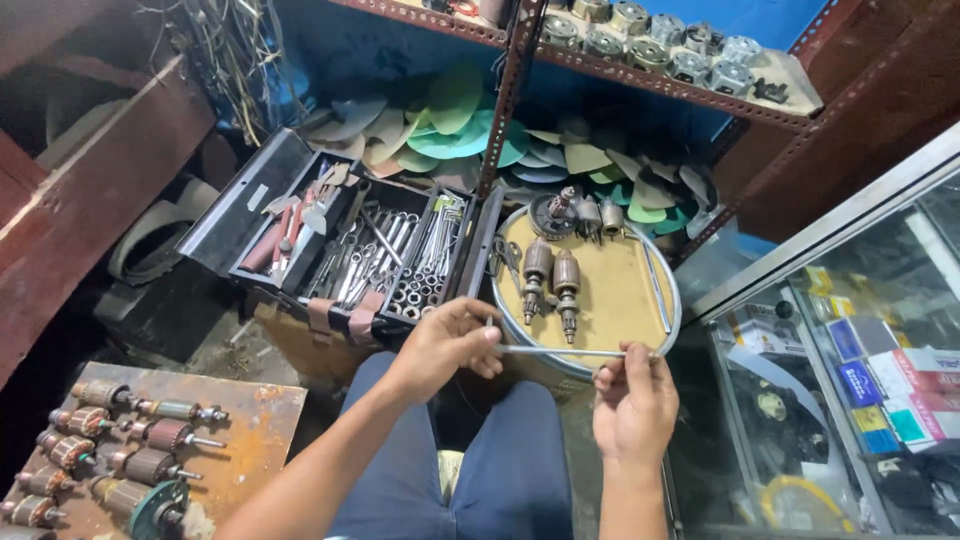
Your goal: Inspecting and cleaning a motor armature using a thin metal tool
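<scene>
A thin metal rod (560, 351) is held level between both hands, above my knees in blue trousers. My left hand (447, 345) pinches its left end with thumb and fingers. My right hand (633, 402) grips its right end. Just beyond the rod stands a round metal tray (665, 285) with a yellowish floor, and on it lie two motor armatures (552, 278), small motor parts and another long rod (655, 285). To the tray's left an open black toolbox (240, 210) holds wrenches, sockets and pliers.
A rusty plate (255, 420) at the lower left carries several armatures. A glass display case (850, 370) with coloured boxes stands at the right. A metal shelf rack (650, 85) behind holds motor housings, with fan blades stacked beneath it.
</scene>
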